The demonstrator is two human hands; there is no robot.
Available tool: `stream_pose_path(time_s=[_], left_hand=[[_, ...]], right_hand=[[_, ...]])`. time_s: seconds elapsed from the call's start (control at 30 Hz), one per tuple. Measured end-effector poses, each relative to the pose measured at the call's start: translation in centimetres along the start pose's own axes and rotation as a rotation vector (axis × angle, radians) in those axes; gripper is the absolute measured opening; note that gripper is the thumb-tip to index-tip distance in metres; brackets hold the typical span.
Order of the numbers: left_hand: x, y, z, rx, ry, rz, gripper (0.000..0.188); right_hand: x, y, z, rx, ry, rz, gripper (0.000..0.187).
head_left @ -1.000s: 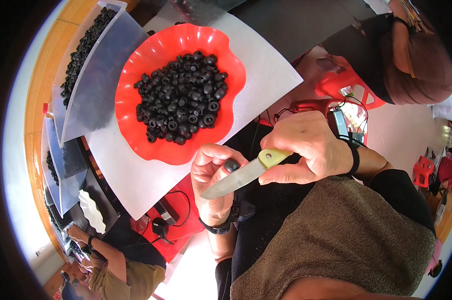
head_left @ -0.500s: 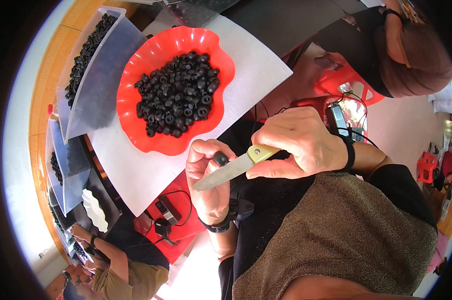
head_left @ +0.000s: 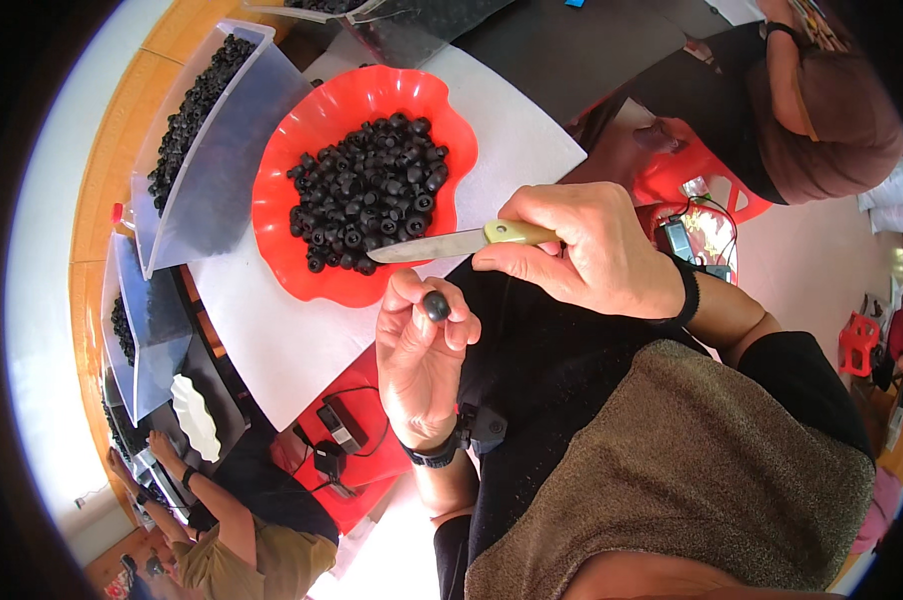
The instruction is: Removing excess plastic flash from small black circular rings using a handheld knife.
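Note:
Between the fingertips of my left hand (head_left: 422, 350) is a small round black rubber part (head_left: 436, 306), held up just below the bowl's near edge. My right hand (head_left: 597, 250) grips a knife (head_left: 432, 245) by its pale yellow-green handle. The blade points left, its tip over the near rim of a scalloped red bowl (head_left: 282, 235), apart from the black part. A heap of small black parts (head_left: 372, 190) fills the middle of that bowl; several show a hole in one end.
Under the bowl lies a white sheet (head_left: 522, 130). Clear plastic bins (head_left: 222, 150) of black parts stand at the left. A black adapter (head_left: 342, 425) rests on a red stool. Co-workers sit at lower left (head_left: 242, 540) and upper right (head_left: 842, 110).
The knife has moved up and away from the part, from across my left palm to over the bowl's rim. My left fingers have turned the black part upward.

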State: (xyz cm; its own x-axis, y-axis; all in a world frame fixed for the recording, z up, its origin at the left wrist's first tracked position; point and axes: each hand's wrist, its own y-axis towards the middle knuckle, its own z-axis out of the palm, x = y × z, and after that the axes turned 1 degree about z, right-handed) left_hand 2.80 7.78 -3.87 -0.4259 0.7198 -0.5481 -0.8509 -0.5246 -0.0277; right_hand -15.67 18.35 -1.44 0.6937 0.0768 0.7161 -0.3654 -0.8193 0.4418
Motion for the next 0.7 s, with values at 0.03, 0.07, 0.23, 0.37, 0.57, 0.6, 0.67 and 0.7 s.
stream_pose_path(time_s=[0.03, 0.07, 0.23, 0.37, 0.57, 0.6, 0.67, 0.7], left_hand=[[-0.2, 0.0, 0.1, -0.02, 0.022, 0.011, 0.013], [-0.3, 0.1, 0.2, -0.041, 0.027, 0.026, 0.014], [-1.1, 0.3, 0.8, -0.121, -0.005, 0.092, 0.018], [-1.9, 0.8, 1.3, -0.049, 0.07, 0.125, 0.023], [-3.1, 1.6, 1.7, -0.056, 0.112, 0.137, 0.022], [-3.2, 1.8, 1.7, -0.06, 0.111, 0.143, 0.022], [-3.5, 2.1, 1.6, -0.052, 0.123, 0.151, 0.021], [-3.6, 2.2, 1.5, -0.048, 0.108, 0.158, 0.02]], right_hand=[[0.1, 0.2, -0.2, 0.018, 0.013, 0.0, 0.032], [0.3, 0.2, -0.5, 0.044, 0.02, 0.015, 0.035], [1.3, 0.6, -0.9, 0.084, 0.098, -0.082, 0.031], [1.8, 1.1, -1.0, 0.113, 0.097, -0.123, 0.033], [2.0, 2.5, -0.9, 0.079, 0.069, -0.17, 0.034], [2.0, 2.7, -0.8, 0.07, 0.056, -0.176, 0.034], [2.0, 3.1, -0.7, 0.066, 0.062, -0.165, 0.034], [2.0, 3.2, -0.6, 0.056, 0.057, -0.163, 0.034]])
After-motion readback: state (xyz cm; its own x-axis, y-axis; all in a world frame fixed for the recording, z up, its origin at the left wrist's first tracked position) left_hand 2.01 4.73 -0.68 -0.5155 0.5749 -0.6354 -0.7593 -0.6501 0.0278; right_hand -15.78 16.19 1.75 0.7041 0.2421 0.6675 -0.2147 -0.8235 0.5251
